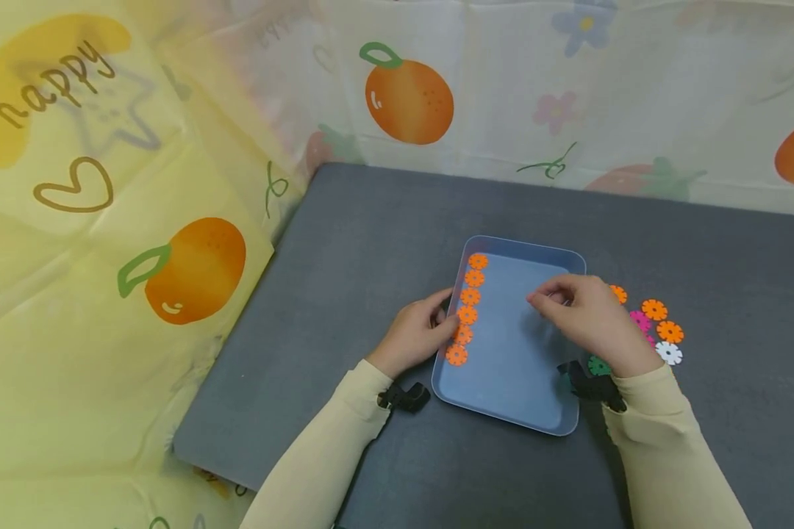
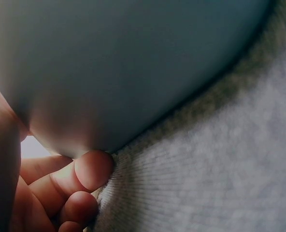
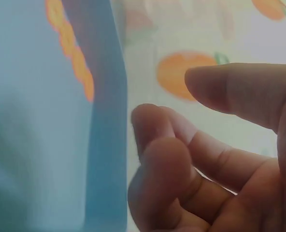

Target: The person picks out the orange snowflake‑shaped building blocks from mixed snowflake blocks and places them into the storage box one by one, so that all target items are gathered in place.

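A translucent blue tray (image 1: 509, 382) stands on the dark table. Along its left side inside runs a column of several orange notched discs (image 1: 470, 296), also visible as an orange row (image 3: 74, 53) in the right wrist view. My left hand (image 1: 413, 330) grips the tray's left wall, thumb over the rim beside the discs. In the left wrist view its curled fingers (image 2: 94, 170) touch the outside of the tray (image 2: 133, 63). My right hand (image 1: 592, 319) hovers above the tray's right part. The right wrist view shows its thumb (image 3: 235, 89) apart from the bent fingers (image 3: 162, 169), nothing between them.
Right of the tray lie loose notched discs: orange (image 1: 654, 309), pink (image 1: 639, 320), white (image 1: 668, 353) and green (image 1: 598, 365), some partly hidden by my right hand and wrist. A printed fruit-pattern cloth (image 1: 490, 95) hangs behind the grey table (image 1: 370, 220) and along its left.
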`<move>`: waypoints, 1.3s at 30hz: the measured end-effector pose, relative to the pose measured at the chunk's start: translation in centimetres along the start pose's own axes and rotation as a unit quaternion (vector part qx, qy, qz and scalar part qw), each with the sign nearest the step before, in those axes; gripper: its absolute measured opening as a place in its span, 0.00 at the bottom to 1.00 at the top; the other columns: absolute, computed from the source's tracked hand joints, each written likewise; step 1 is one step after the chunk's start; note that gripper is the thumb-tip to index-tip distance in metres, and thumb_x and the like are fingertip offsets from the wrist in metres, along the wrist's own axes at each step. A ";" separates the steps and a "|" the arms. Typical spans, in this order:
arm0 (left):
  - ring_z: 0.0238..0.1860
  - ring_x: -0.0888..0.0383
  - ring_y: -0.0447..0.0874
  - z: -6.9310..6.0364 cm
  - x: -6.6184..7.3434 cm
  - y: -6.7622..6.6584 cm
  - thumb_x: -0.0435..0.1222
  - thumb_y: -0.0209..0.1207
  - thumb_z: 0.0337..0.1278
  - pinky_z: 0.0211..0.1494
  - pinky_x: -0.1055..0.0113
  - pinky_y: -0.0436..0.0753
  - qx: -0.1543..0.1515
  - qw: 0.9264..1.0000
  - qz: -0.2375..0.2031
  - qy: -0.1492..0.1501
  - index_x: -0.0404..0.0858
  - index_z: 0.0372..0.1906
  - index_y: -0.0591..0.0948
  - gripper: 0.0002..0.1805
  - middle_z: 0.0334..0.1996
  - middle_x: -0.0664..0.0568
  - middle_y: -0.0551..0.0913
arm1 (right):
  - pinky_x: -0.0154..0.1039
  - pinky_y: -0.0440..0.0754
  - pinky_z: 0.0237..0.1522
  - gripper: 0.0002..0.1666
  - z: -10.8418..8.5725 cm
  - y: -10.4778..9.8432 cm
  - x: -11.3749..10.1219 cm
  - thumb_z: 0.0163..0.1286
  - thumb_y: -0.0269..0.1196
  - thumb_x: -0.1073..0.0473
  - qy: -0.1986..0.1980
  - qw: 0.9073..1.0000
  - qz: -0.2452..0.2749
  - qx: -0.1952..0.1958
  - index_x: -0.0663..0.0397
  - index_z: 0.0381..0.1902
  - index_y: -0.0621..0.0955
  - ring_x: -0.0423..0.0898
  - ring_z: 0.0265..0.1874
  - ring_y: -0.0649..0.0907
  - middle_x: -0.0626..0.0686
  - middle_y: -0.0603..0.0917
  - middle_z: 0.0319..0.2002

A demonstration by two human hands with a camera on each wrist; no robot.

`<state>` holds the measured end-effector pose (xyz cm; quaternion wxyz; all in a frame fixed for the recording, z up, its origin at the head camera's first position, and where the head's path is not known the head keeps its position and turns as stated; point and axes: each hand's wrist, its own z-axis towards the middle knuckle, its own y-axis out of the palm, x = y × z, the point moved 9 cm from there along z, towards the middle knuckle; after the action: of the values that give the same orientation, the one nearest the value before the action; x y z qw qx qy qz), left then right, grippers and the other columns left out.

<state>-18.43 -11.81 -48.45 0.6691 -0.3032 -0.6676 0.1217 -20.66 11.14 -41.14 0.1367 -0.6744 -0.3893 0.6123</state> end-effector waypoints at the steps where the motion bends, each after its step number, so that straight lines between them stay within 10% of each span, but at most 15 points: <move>1: 0.21 0.59 0.76 0.0 0.0 0.0 0.44 0.56 0.72 0.31 0.66 0.75 0.000 1.000 -0.003 0.000 0.40 0.74 0.75 0.29 0.25 0.57 0.81 | 0.42 0.76 0.30 0.23 0.1 -0.7 0.5 0.78 0.63 0.45 0.003 1.000 0.001 0.008 0.60 0.49 0.88 0.49 0.30 0.78 0.55 0.86 0.35; 18: 0.22 0.58 0.76 0.0 0.0 -0.1 0.45 0.56 0.72 0.33 0.65 0.75 0.001 1.000 0.004 -0.004 0.41 0.75 0.74 0.30 0.26 0.57 0.81 | 0.45 0.77 0.26 0.34 -0.1 -5.9 9.9 0.79 0.57 0.37 0.094 0.993 0.032 0.069 0.62 0.61 0.81 0.49 0.29 0.79 0.64 0.84 0.51; 39: 0.23 0.58 0.76 -0.1 -0.1 0.0 0.44 0.56 0.72 0.32 0.65 0.75 -0.001 1.000 0.000 0.000 0.40 0.75 0.74 0.30 0.27 0.57 0.81 | 0.44 0.77 0.25 0.29 0.8 -5.1 12.7 0.75 0.63 0.52 0.117 0.989 -0.056 0.066 0.71 0.63 0.77 0.50 0.26 0.81 0.65 0.87 0.37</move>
<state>-18.34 -11.86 -48.52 0.6686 -0.3036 -0.6679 0.1214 -23.92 23.03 -47.07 0.2593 -0.7085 -0.3665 0.5445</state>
